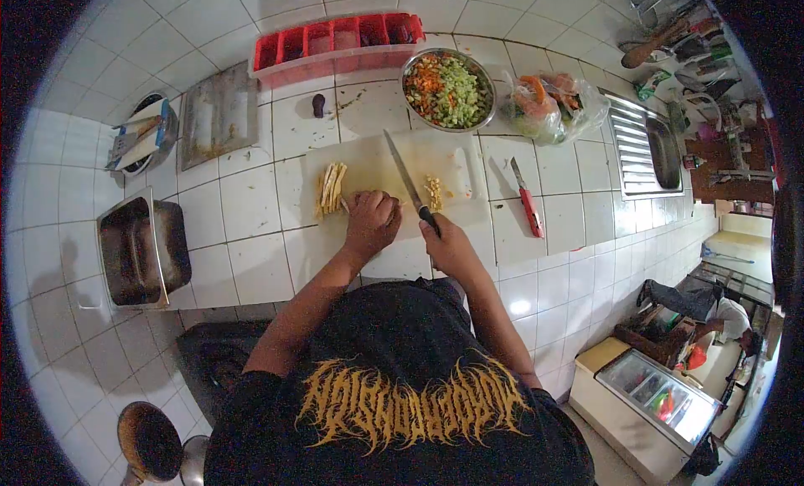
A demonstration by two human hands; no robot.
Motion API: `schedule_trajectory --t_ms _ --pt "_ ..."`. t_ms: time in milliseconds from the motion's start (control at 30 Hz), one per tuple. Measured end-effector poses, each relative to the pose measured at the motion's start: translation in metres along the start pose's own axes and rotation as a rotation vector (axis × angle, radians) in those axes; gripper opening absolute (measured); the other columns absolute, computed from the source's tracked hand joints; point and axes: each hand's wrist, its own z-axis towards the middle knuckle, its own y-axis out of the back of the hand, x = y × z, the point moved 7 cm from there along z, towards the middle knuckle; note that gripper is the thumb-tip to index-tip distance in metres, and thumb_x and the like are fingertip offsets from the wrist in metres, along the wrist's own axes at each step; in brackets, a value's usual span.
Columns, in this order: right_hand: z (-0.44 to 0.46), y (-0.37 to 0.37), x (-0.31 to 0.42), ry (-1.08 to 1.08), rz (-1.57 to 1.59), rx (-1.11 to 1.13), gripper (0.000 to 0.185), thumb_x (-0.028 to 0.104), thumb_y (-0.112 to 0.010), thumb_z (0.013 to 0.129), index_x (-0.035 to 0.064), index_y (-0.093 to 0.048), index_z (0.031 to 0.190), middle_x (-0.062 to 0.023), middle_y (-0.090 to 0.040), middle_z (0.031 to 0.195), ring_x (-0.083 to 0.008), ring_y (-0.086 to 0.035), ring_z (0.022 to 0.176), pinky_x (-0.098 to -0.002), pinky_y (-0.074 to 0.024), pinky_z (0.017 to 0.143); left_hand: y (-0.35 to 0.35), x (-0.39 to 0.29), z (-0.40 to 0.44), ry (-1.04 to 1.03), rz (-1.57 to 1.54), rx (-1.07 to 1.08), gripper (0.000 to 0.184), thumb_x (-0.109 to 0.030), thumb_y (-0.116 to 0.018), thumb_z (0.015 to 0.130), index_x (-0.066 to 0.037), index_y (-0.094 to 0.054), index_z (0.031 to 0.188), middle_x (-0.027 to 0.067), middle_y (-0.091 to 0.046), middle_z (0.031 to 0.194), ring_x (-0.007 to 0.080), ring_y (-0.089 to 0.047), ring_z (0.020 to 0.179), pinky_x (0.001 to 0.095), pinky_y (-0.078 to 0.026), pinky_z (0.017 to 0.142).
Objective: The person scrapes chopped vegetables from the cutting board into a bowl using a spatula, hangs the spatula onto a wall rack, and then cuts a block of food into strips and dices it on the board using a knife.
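Observation:
My right hand grips the black handle of a kitchen knife, whose long blade points away from me over a pale cutting board. Just left of the knife, my left hand is curled down on the board with its fingers closed; what lies under them is hidden. Beside its fingertips rests a pile of pale yellow vegetable sticks. Small diced pieces of similar colour sit to the right of the blade.
Behind the board stands a steel bowl of chopped orange and green vegetables, with bagged vegetables beside it. A red-handled knife lies to the right. Also around are a red compartment box, a steel pan and a sink. Another person is far right.

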Motion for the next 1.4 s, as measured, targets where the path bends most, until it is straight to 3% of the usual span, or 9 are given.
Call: schedule_trajectory --t_ms 433,533,700,1033,1167,1233,1400 --pt "0.000 -0.022 -0.004 0.014 -0.171 0.038 0.037 0.034 -0.049 0.103 -0.0028 -0.054 0.109 -0.0348 -0.067 0.088 -0.0533 -0.065 0.087 -0.0611 -0.0504 0.077 0.003 0.000 0.001 -0.009 -0.031 0.014 0.015 -0.019 -0.071 0.083 -0.008 -0.067 0.093 0.0081 -0.060 0.092 0.0302 -0.059 0.095 0.0484 -0.037 0.093" --pt "0.007 -0.039 -0.019 0.017 -0.235 0.007 0.038 0.035 -0.049 0.103 -0.0023 -0.053 0.112 -0.0332 -0.067 0.085 -0.0519 -0.066 0.086 -0.0609 -0.0514 0.076 0.000 0.000 -0.003 0.002 0.029 -0.058 0.014 -0.018 -0.070 0.083 -0.009 -0.068 0.094 0.0077 -0.060 0.094 0.0303 -0.059 0.098 0.0487 -0.037 0.094" --pt "0.008 -0.024 -0.004 0.015 -0.398 -0.055 0.038 0.038 -0.049 0.102 0.0009 -0.053 0.109 -0.0270 -0.070 0.082 -0.0459 -0.070 0.079 -0.0587 -0.0533 0.071 -0.007 0.007 -0.005 -0.001 0.068 -0.004 0.017 -0.018 -0.071 0.082 -0.010 -0.069 0.097 0.0072 -0.062 0.098 0.0301 -0.059 0.100 0.0500 -0.036 0.096" --pt "-0.005 -0.006 -0.035 -0.058 -0.280 -0.177 0.036 0.039 -0.053 0.100 0.0033 -0.055 0.106 -0.0289 -0.068 0.081 -0.0499 -0.067 0.080 -0.0599 -0.0513 0.073 -0.016 -0.024 0.028 -0.040 0.030 0.087 0.017 -0.016 -0.066 0.084 -0.010 -0.069 0.099 0.0077 -0.065 0.095 0.0302 -0.063 0.097 0.0503 -0.038 0.091" --pt "-0.010 -0.010 -0.030 -0.016 -0.169 -0.134 0.033 0.034 -0.057 0.100 0.0017 -0.057 0.103 -0.0302 -0.067 0.085 -0.0520 -0.064 0.084 -0.0582 -0.0488 0.071 0.020 -0.014 0.009 0.023 0.051 0.005 0.015 -0.019 -0.067 0.085 -0.010 -0.069 0.097 0.0088 -0.065 0.091 0.0309 -0.063 0.093 0.0507 -0.038 0.086" --pt "-0.011 -0.012 -0.031 -0.026 -0.168 -0.113 0.033 0.034 -0.058 0.100 0.0013 -0.058 0.103 -0.0301 -0.067 0.085 -0.0518 -0.064 0.084 -0.0574 -0.0489 0.071 0.035 0.011 -0.008 0.254 0.109 0.014 0.015 -0.023 -0.068 0.087 -0.009 -0.067 0.093 0.0091 -0.064 0.087 0.0305 -0.063 0.088 0.0504 -0.038 0.081" --pt "-0.001 -0.010 -0.039 -0.021 -0.164 -0.125 0.033 0.036 -0.056 0.100 0.0034 -0.056 0.107 -0.0295 -0.069 0.086 -0.0505 -0.066 0.085 -0.0604 -0.0491 0.073 0.071 0.032 -0.027 0.460 0.350 0.071 0.022 -0.032 -0.072 0.086 -0.011 -0.066 0.087 0.0080 -0.065 0.082 0.0295 -0.064 0.084 0.0479 -0.038 0.076"
